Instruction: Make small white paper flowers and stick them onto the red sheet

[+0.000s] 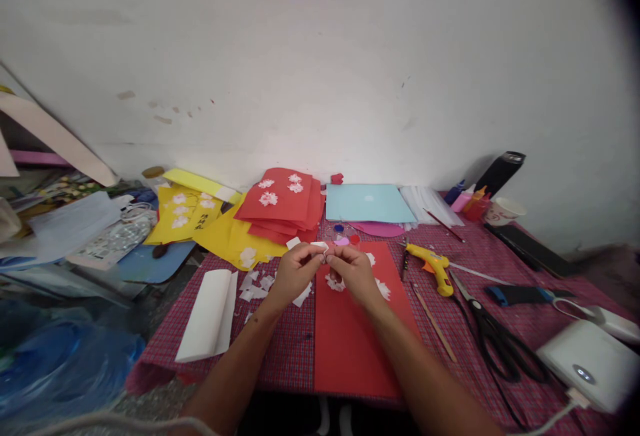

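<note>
Two bare hands meet over the top part of the red sheet, and from my far-off seat I watch their fingertips work almost against each other. The left hand has thumb and forefinger drawn together in a pinch, and the right hand mirrors it; between them they have hold of a small white paper piece, just above the sheet's upper edge. The fingers leave next to no gap, though the exact contact is too small and too covered for me to make out.

I judge the piece to be nearly weightless, soft and thin, easy to crease and just as easy to tear. It should not slip much from dry skin, but a hard tug could rip it, so I would take it by its edges or a folded corner, with fingertip pressure only, one pinch steadying while the other shapes.

The white paper flowers on the red sheet look frilly and light; I would keep wrists and knuckles off their petals. The loose white scraps left of the sheet are flat and flimsy, and I expect a sleeve or a breath could shift them; lifting one by a raised corner seems best. The folded white paper farther left looks stiffer, and I would grip it along its fold
</note>
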{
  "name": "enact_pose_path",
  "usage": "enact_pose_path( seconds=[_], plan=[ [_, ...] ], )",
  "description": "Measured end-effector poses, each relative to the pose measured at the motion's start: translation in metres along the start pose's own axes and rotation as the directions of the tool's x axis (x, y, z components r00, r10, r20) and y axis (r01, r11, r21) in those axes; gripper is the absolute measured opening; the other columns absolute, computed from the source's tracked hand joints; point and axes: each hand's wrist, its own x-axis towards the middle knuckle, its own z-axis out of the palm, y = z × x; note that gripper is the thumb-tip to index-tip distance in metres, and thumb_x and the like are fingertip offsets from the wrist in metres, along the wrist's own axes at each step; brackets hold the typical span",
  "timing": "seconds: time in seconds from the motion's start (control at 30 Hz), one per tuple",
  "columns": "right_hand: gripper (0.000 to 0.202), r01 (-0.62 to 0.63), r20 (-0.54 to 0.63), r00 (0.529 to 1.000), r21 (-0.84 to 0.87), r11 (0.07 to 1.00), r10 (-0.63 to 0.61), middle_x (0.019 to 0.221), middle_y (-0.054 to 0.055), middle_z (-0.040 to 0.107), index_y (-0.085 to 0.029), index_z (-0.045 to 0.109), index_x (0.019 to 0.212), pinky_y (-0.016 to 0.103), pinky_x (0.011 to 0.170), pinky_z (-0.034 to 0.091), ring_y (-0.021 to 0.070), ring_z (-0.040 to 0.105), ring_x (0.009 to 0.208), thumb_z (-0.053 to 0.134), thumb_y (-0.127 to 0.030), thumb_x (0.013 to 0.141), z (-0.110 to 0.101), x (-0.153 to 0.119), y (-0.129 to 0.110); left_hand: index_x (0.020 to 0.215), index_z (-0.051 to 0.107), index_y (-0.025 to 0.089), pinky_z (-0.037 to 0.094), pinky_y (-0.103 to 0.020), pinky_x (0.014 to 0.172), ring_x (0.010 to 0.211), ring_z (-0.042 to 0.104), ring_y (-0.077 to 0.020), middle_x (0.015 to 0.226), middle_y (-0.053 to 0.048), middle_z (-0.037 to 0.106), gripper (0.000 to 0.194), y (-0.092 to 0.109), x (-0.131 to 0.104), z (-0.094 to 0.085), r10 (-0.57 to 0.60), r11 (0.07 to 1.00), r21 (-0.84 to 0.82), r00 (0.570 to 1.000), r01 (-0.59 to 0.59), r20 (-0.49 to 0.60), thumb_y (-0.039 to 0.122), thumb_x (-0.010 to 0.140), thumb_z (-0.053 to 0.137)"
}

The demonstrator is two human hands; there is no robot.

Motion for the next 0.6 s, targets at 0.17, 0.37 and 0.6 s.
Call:
enact_pose_path(
  seconds=[0.17, 0.37, 0.6],
  plan=[
    [0.023, 0.008, 0.028, 1.0, 0.007, 1.0, -0.008, 0.048, -0.003, 0.056, -0.017, 0.064, 0.074, 0.022, 0.04, 0.033, 0.0102, 0.046, 0.04, 0.065, -0.039, 0.081, -0.0016, -0.0011, 0.0004, 0.096, 0.073, 0.019, 0.049, -0.027, 0.078, 0.083, 0.064, -0.0151, 0.092, -0.005, 0.072, 0.016, 0.0052, 0.0011, -0.0012, 0.062, 0.998, 0.007, 0.998, -0.062, 0.014, 0.02, 0.087, 0.061],
    [0.025, 0.024, 0.024, 0.999, -0.028, 0.999, -0.023, 0.048, -0.003, 0.056, -0.017, 0.063, 0.073, 0.022, 0.041, 0.033, 0.0102, 0.046, 0.04, 0.067, -0.041, 0.079, -0.0022, -0.001, -0.0012, 0.096, 0.074, 0.02, 0.049, -0.028, 0.078, 0.083, 0.064, -0.0152, 0.089, -0.005, 0.071, 0.016, 0.0053, 0.0009, -0.0009, 0.105, 0.994, 0.034, 0.994, -0.105, 0.008, 0.018, 0.087, 0.061],
    [0.026, 0.018, 0.0, 1.0, -0.069, 0.997, -0.018, 0.048, -0.003, 0.055, -0.017, 0.062, 0.071, 0.022, 0.041, 0.033, 0.0102, 0.046, 0.04, 0.065, -0.041, 0.08, -0.0006, -0.001, -0.0032, 0.094, 0.074, 0.02, 0.049, -0.027, 0.075, 0.08, 0.064, -0.0151, 0.086, -0.004, 0.07, 0.015, 0.0081, 0.001, -0.001, 0.125, 0.991, 0.051, 0.992, -0.125, 0.014, 0.018, 0.087, 0.06]
  ],
)
